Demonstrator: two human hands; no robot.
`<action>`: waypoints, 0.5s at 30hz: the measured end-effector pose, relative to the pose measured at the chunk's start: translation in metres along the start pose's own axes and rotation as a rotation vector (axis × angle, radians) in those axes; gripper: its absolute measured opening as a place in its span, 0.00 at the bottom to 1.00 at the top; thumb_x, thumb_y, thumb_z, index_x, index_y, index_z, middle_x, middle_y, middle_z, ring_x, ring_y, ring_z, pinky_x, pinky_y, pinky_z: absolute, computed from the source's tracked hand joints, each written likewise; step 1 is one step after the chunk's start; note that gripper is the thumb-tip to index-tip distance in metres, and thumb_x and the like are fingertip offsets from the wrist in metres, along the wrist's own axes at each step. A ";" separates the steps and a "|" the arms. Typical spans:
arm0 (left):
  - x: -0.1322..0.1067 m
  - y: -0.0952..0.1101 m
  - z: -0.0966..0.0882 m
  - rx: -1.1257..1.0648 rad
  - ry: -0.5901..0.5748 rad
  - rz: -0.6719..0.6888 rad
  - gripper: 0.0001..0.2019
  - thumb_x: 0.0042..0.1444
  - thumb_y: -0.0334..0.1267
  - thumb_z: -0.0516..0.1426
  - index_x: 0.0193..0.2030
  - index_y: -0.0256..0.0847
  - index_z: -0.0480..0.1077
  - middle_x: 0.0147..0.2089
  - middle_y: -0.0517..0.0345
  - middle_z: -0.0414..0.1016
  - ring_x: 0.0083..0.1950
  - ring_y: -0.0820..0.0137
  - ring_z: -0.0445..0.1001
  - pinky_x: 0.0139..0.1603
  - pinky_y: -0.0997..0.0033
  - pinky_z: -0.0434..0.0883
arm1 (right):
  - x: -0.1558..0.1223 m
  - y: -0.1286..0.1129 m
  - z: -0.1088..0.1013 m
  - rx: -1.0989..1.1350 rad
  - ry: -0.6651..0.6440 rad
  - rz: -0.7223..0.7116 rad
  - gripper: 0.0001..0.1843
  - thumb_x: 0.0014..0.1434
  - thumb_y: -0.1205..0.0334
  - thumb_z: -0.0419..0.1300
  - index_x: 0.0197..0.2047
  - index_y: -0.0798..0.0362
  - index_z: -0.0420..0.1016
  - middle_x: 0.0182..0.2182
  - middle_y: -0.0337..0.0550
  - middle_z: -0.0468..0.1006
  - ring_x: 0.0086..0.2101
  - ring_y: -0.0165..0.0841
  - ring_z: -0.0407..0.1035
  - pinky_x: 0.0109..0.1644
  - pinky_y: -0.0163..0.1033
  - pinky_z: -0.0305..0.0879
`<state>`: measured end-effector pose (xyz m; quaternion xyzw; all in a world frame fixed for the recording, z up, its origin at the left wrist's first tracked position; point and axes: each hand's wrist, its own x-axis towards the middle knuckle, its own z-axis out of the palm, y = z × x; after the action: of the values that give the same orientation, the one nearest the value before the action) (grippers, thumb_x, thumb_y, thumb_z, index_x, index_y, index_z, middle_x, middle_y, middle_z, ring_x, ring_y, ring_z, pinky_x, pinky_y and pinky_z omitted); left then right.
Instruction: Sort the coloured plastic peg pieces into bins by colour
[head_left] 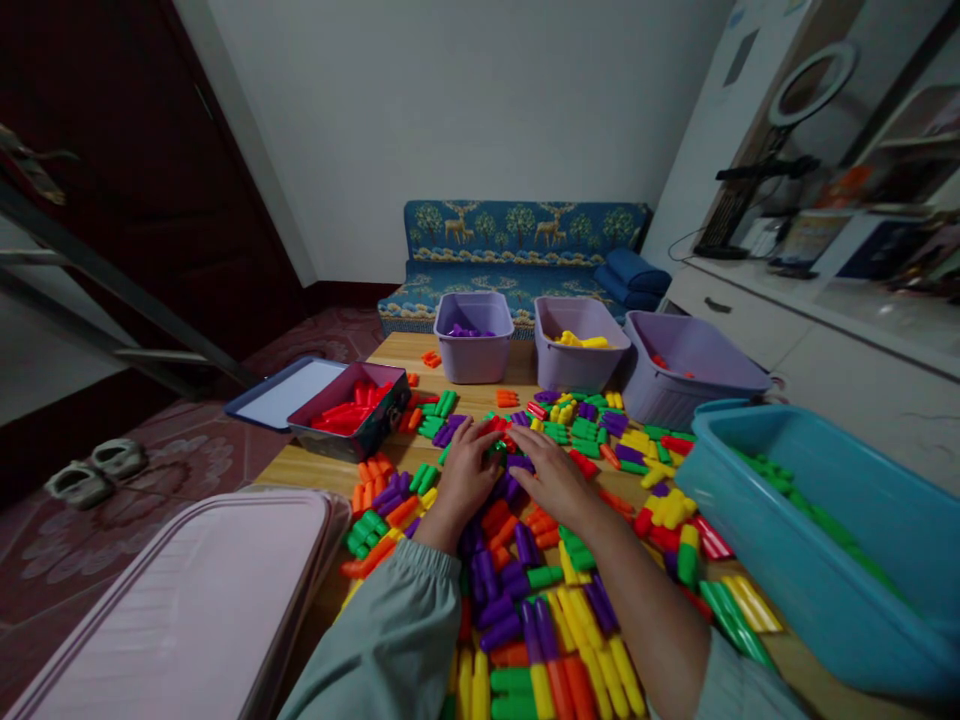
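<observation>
Lying stowed in tin (379, 428): red pieces (349, 410) | left hand (466, 470), right hand (555, 475): curved amid many mixed pieces (487, 575) left loose on tabletop (390, 348), cannot tell if grip pinches any | lilac bins (475, 362): purple, yellow, few red | teal bin (780, 560): green pieces (817, 518)

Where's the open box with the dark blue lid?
In the head view, the open box stands at the table's left edge, left of the left hand and beyond the pale pink lid.
</observation>
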<state>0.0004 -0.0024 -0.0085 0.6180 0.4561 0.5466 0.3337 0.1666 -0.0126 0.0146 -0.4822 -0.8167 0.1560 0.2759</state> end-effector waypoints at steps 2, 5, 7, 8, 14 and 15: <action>0.000 0.000 0.000 0.007 0.023 0.001 0.20 0.42 0.20 0.60 0.39 0.46 0.81 0.51 0.48 0.75 0.64 0.51 0.63 0.70 0.47 0.51 | 0.000 0.000 -0.002 -0.024 0.009 0.000 0.26 0.58 0.68 0.58 0.60 0.55 0.69 0.59 0.51 0.70 0.59 0.40 0.62 0.65 0.49 0.57; 0.001 0.004 -0.001 -0.033 0.089 -0.041 0.21 0.40 0.18 0.56 0.34 0.45 0.81 0.47 0.48 0.76 0.56 0.53 0.69 0.66 0.49 0.58 | 0.002 -0.001 -0.005 -0.030 0.075 0.009 0.12 0.59 0.65 0.59 0.46 0.53 0.77 0.46 0.47 0.78 0.50 0.39 0.68 0.58 0.47 0.63; 0.002 0.007 -0.002 -0.068 0.123 -0.069 0.20 0.39 0.17 0.55 0.32 0.45 0.80 0.43 0.50 0.77 0.52 0.55 0.71 0.64 0.49 0.61 | 0.007 -0.004 -0.007 -0.029 0.136 0.020 0.07 0.61 0.64 0.58 0.39 0.53 0.78 0.41 0.47 0.78 0.47 0.38 0.69 0.56 0.45 0.64; 0.002 0.008 -0.003 -0.076 0.140 -0.075 0.19 0.40 0.18 0.55 0.31 0.45 0.80 0.41 0.51 0.77 0.51 0.56 0.72 0.64 0.50 0.62 | 0.011 -0.006 -0.009 -0.037 0.159 0.022 0.07 0.61 0.64 0.58 0.38 0.53 0.78 0.41 0.47 0.78 0.46 0.37 0.69 0.56 0.44 0.64; 0.003 0.005 -0.005 -0.080 0.285 -0.131 0.15 0.44 0.22 0.59 0.35 0.43 0.80 0.41 0.51 0.79 0.48 0.59 0.74 0.60 0.56 0.65 | 0.049 -0.026 -0.014 -0.222 0.003 0.000 0.20 0.58 0.73 0.54 0.53 0.55 0.75 0.51 0.50 0.77 0.53 0.40 0.67 0.60 0.44 0.60; 0.003 0.004 -0.005 -0.090 0.295 -0.143 0.15 0.44 0.22 0.59 0.36 0.43 0.80 0.41 0.51 0.79 0.48 0.59 0.75 0.59 0.57 0.65 | 0.054 -0.029 -0.013 -0.260 -0.046 0.020 0.23 0.57 0.74 0.54 0.55 0.55 0.74 0.52 0.51 0.76 0.54 0.42 0.66 0.59 0.45 0.60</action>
<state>-0.0033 -0.0015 -0.0026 0.4818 0.5180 0.6259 0.3284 0.1337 0.0209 0.0564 -0.5184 -0.8312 0.0627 0.1909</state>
